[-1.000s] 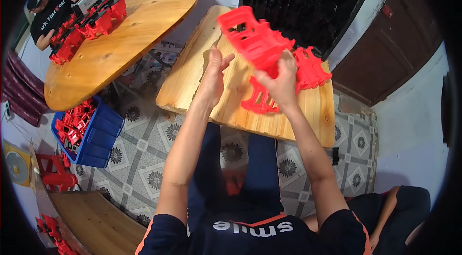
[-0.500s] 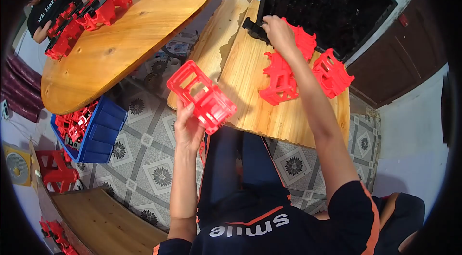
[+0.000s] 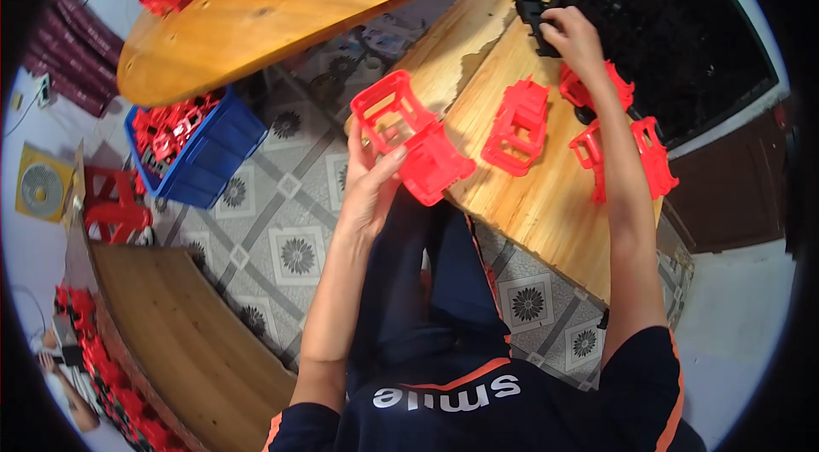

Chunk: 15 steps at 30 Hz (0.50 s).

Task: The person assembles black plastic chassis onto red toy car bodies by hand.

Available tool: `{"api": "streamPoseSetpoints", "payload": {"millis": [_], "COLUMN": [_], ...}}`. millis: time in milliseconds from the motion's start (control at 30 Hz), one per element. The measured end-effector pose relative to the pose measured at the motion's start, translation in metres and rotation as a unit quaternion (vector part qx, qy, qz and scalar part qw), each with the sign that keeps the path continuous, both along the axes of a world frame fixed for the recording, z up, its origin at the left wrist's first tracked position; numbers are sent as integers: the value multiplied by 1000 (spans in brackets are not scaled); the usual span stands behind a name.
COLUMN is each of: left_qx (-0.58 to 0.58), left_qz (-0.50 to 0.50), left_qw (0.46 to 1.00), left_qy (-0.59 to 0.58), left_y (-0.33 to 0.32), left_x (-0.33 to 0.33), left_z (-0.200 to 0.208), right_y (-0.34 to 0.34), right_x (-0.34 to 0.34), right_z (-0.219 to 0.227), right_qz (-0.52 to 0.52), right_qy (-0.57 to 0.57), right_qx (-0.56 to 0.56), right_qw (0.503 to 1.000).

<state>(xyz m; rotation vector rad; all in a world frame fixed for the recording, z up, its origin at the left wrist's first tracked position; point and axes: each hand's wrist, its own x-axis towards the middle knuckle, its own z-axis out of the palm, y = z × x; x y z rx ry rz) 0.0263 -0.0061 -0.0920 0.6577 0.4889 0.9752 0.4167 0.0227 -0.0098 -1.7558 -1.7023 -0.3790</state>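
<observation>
My left hand [image 3: 373,183] grips a red plastic toy vehicle body [image 3: 435,163], an open frame with window gaps, in the air before the small table's near edge. My right hand [image 3: 573,38] reaches to the far side of that table, its fingers closed on one end of a long black plastic toy chassis [image 3: 529,6]. A loose red body [image 3: 517,128] lies on the tabletop between my hands. Further right, under and beside my right forearm, are more red bodies [image 3: 653,163]; the forearm hides part of them. A dark wheel-like part shows among them.
The small wooden table [image 3: 537,213] has a black screen [image 3: 674,34] standing behind it. A larger wooden table [image 3: 281,17] at the upper left bears red bodies near a person's hand. A blue crate [image 3: 217,153] full of red parts and a red stool [image 3: 119,209] stand on the floor.
My view has shifted, so the tables appear moved. My left hand has turned the red body slightly. My right hand stays at the black chassis, whose length now shows more. The red bodies look more spread out.
</observation>
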Motion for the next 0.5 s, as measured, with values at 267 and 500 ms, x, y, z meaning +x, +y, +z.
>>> {"api": "streamPoseSetpoints", "payload": {"millis": [267, 500], "left_qx": [54, 77], "left_qz": [-46, -75], "left_qw": [997, 994], "left_qy": [2, -8], "left_y": [-16, -38], "left_x": [-9, -9], "left_z": [15, 18], "right_y": [-148, -165], "right_x": [-209, -233], "right_z": [30, 15], "right_qz": [218, 194], "right_qy": [-26, -57], "right_qx": [24, -11], "right_qw": [975, 979]}}
